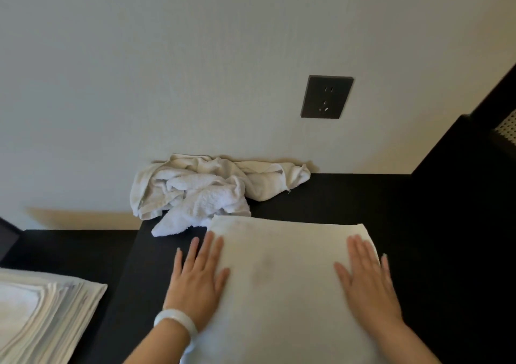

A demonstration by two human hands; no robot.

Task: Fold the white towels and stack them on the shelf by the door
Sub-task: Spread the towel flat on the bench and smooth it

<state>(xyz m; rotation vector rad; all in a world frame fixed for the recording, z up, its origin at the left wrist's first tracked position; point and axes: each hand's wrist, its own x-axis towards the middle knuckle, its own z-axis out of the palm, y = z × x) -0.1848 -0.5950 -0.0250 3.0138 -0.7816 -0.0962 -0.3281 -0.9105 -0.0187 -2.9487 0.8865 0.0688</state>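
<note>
Fingers [208, 252] straight and flat on a smooth, rectangular white terry towel [279, 280].

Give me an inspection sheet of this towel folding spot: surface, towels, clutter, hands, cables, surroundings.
Surface: dark tabletop, set against the wall.
Job's things: flat white towel spread on it; crumpled towels heaped at the wall behind; stack of folded towels at lower left.
Clutter: nothing seen.
Hands: left hand, with a white bangle, flat over the towel's left edge; right hand flat on its right side.
Cables: nothing seen.
Surroundings: pale wall with a dark socket, nothing plugged in.
</note>
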